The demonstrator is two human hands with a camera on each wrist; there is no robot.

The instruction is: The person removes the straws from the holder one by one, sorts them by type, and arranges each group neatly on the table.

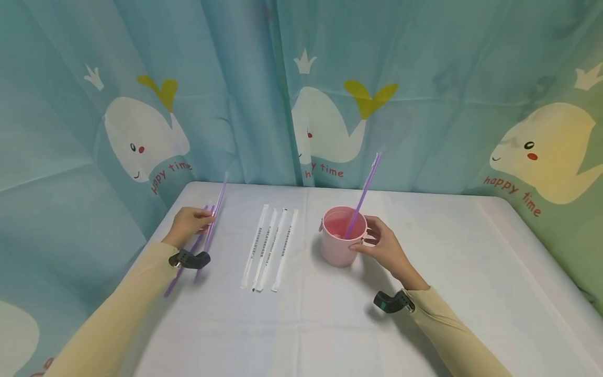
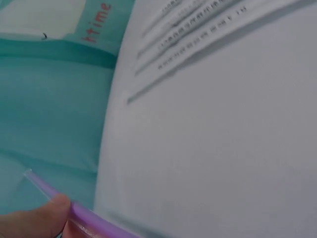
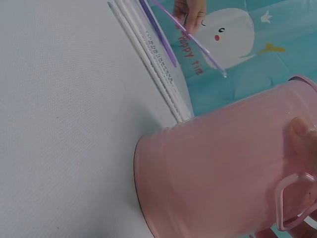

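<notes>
At the left of the table, my left hand [image 1: 186, 225] pinches a purple straw [image 1: 220, 198] in a clear wrapper, tilted up toward the curtain. In the left wrist view, the thumb [image 2: 42, 218] presses against this straw [image 2: 91, 218]. Other purple straws [image 1: 173, 283] lie on the table under that hand, partly covered by it. My right hand [image 1: 387, 250] holds a pink bucket [image 1: 338, 254] by its right side near the rim, thumb in front. Another purple straw [image 1: 365, 187] leans inside the bucket, its top well above the rim. A small loop handle [image 3: 281, 203] shows beside the right fingers.
Several straws in white printed paper wrappers [image 1: 283, 251] lie side by side between the hands. Behind the white table [image 1: 471, 251] hangs a blue-green curtain [image 1: 245, 104] with whale prints, close to the back and left edges. Dark wrist devices sit on both wrists.
</notes>
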